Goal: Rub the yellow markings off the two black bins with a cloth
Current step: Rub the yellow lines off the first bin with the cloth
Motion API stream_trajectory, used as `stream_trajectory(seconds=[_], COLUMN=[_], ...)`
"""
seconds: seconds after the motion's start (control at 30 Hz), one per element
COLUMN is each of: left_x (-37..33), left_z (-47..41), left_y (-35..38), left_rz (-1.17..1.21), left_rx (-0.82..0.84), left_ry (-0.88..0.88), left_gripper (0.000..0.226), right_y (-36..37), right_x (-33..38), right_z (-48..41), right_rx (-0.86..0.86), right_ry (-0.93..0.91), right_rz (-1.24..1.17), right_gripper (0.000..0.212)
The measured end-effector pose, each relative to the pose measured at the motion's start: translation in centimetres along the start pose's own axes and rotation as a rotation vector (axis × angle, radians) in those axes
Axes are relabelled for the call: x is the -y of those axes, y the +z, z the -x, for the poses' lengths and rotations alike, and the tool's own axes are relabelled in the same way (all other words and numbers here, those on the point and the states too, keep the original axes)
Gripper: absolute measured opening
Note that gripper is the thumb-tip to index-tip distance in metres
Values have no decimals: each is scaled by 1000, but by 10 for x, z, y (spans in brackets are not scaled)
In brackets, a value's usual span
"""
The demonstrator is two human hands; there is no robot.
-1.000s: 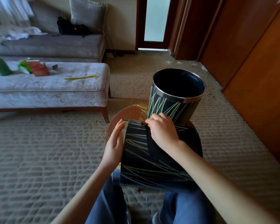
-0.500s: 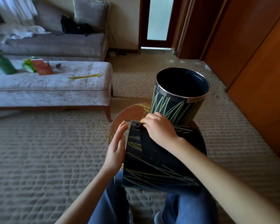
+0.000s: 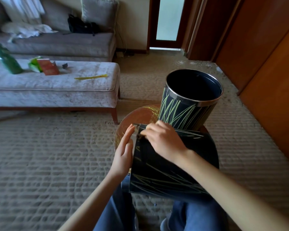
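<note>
Touching the tipped bin (image 3: 157,172), left hand (image 3: 123,152) flat (fingers straight), right hand (image 3: 163,144) pinching a dark cloth (image 3: 138,136) on it

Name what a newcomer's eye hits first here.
A black bin streaked with yellow lines lies on its side across the person's lap, left hand flat against its side, right hand pinching a small dark wad at its far end. Just behind, a second streaked bin stands upright.

no legible text, no labels, brands, numbers or signs anywhere
</note>
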State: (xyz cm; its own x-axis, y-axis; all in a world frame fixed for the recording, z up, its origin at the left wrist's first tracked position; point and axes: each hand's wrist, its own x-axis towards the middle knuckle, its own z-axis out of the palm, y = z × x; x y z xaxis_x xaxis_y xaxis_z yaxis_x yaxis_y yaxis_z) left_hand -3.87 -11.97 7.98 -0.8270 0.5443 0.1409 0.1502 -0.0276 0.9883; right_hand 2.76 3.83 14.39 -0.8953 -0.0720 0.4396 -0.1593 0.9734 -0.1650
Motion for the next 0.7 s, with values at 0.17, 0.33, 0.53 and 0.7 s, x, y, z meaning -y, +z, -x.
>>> stream_trajectory(seconds=[0.17,0.33,0.53,0.7], left_x=[-2,3,-5,-10], left_z=[5,-6,-5,-1], left_y=[-1,-4,-3,-8], left_rz=[9,82,85,-15], left_rx=[-16,-3,-20,-22], left_ry=[-35,-123,-123,-189], left_gripper=[50,53,53,49], right_y=[15,3,0,-40], right_x=[-8,29,32,-8], right_z=[-34,16,44,79], right_rx=[106,-32,55,-161], right_ry=[221,-32,-334,-92], right_rz=[17,66,165,121], right_gripper=[18,18,21,22])
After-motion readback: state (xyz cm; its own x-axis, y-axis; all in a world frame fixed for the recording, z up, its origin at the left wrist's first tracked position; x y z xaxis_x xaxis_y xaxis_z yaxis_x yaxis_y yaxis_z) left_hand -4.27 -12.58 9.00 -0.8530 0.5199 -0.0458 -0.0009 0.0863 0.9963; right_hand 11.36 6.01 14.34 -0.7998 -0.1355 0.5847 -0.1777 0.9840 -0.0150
